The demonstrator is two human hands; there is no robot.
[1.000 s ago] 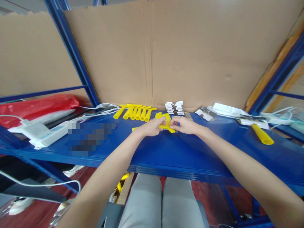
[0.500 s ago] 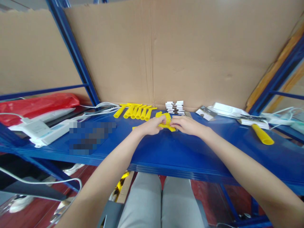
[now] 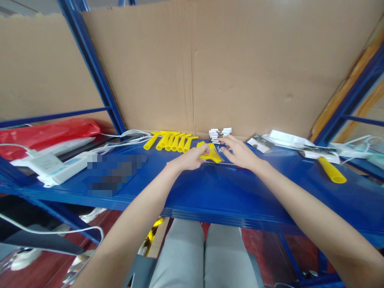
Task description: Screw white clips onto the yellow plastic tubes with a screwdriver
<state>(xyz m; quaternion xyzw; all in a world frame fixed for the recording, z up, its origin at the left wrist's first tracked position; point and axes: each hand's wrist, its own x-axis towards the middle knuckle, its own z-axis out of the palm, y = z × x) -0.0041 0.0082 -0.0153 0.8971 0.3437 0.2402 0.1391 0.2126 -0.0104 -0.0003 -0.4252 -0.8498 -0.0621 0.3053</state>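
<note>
My left hand [image 3: 192, 159] is closed on a yellow plastic handle [image 3: 213, 153] with a widened, forked-looking head, held low over the blue shelf. Its lower part is hidden behind my fingers. Just right of the head, my right hand [image 3: 240, 153] is apart from it, with fingers spread and nothing visible in them. A dark printed card [image 3: 221, 148] shows partly between the handle and my right fingers. Right behind those fingertips stands a small stack of white folded cards [image 3: 214, 133], partly covered by the hand.
Several yellow tubular handles [image 3: 170, 142] lie in a row at back left. Another yellow tube [image 3: 332, 170] lies at right, near printed cards [image 3: 259, 143] and a white packet [image 3: 287, 139]. A white power strip [image 3: 64, 168] and cables are at left. Cardboard [image 3: 192, 68] walls the back.
My right hand has let go of the yellow handle's head and moved slightly right and back, fingers spreading. My left hand keeps its hold in the same place.
</note>
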